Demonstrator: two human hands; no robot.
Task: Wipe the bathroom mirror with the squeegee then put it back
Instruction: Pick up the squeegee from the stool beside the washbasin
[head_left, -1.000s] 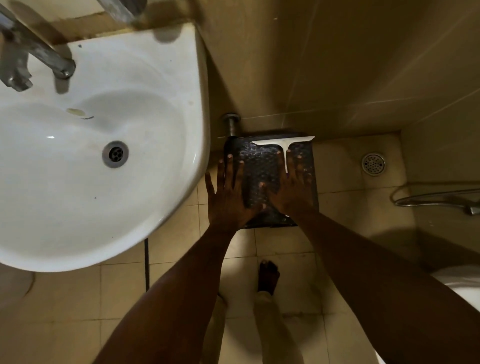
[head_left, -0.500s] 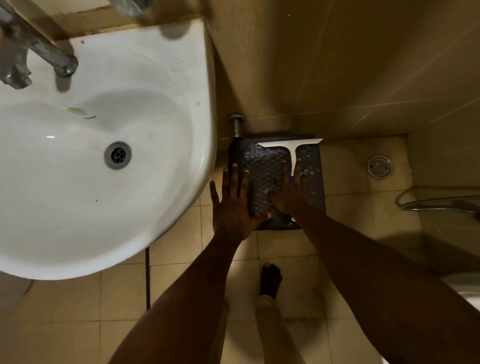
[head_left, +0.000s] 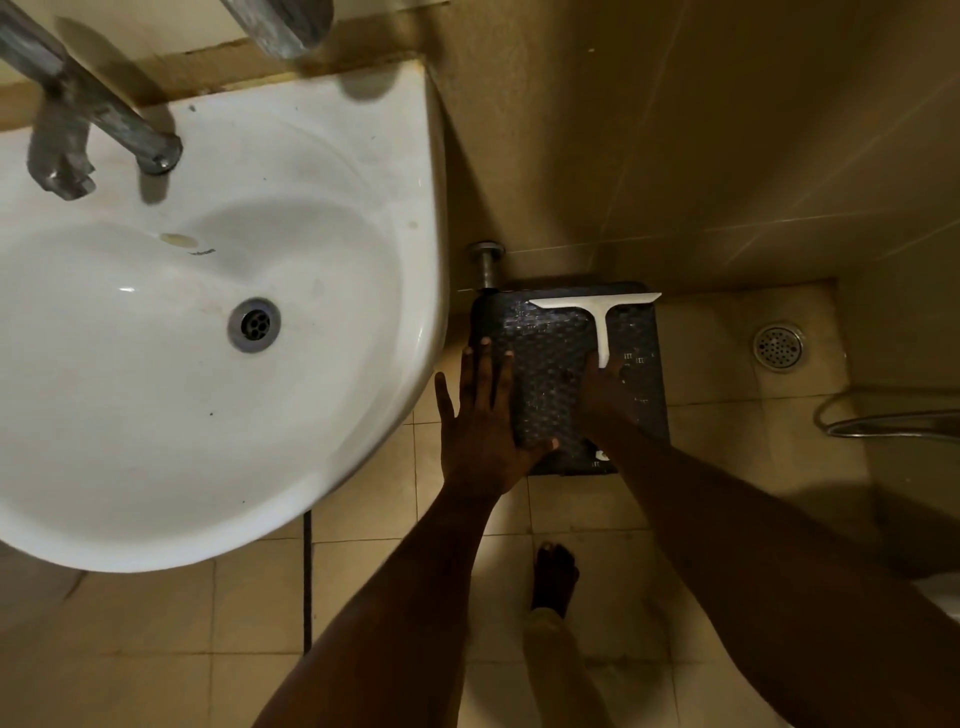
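Note:
A white T-shaped squeegee (head_left: 602, 325) lies flat on a dark woven box (head_left: 540, 358) that stands on the floor against the wall, its blade toward the wall and its handle pointing at me. My right hand (head_left: 602, 392) rests low on the box lid with its fingertips at the end of the handle and no visible grip on it. At the box's left edge my left hand (head_left: 480, 426) is spread flat, fingers apart, holding nothing. The mirror is out of view.
A white washbasin (head_left: 395, 171) with a metal tap (head_left: 104, 124) overhangs the left. A pipe stub (head_left: 487, 265) sits behind the box. A floor drain (head_left: 778, 347) and a metal hose (head_left: 883, 423) are on the right. My bare foot (head_left: 553, 577) stands on the tiles.
My right hand has slid back along the squeegee handle toward me, uncovering most of it. The squeegee has stayed in place on the box. My left hand has barely moved.

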